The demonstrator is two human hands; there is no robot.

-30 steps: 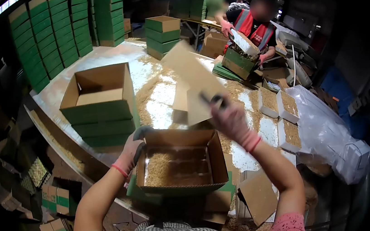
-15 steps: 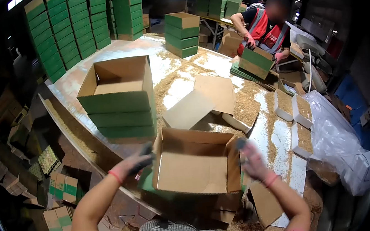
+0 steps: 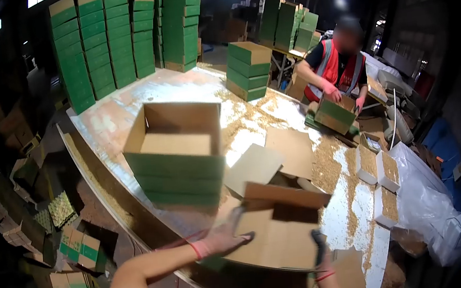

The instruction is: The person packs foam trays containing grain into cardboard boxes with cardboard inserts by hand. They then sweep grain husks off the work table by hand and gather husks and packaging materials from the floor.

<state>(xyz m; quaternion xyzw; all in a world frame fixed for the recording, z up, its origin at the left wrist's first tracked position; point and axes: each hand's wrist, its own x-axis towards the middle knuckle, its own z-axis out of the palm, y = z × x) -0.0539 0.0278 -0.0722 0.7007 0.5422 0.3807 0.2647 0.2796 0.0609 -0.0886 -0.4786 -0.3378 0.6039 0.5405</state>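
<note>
An opened-out cardboard box (image 3: 278, 241) lies in front of me, brown inside, its far wall (image 3: 282, 195) standing up and its side walls no longer upright. My left hand (image 3: 224, 237), in a pale glove with dark fingertips, grips the left side, the thumb over the inner face. At the right edge, my right hand (image 3: 321, 253) has its dark-tipped fingers against the cardboard; it is partly blurred. Beyond my left hand stands a stack of green boxes (image 3: 177, 173), the top one open. Two flat cardboard sheets (image 3: 290, 153) lie just past the box.
Tall green box stacks (image 3: 97, 51) stand at the table's far left, and a shorter stack (image 3: 248, 71) farther back. Brown loose grains cover parts of the table (image 3: 120, 128). White trays (image 3: 385, 206) of grains line the right edge. A co-worker (image 3: 336, 72) in a red vest handles a green box.
Both hands have closed in on the box from its two sides. Its side walls have gone from upright to lowered. The view has shifted, so things sit lower and farther right.
</note>
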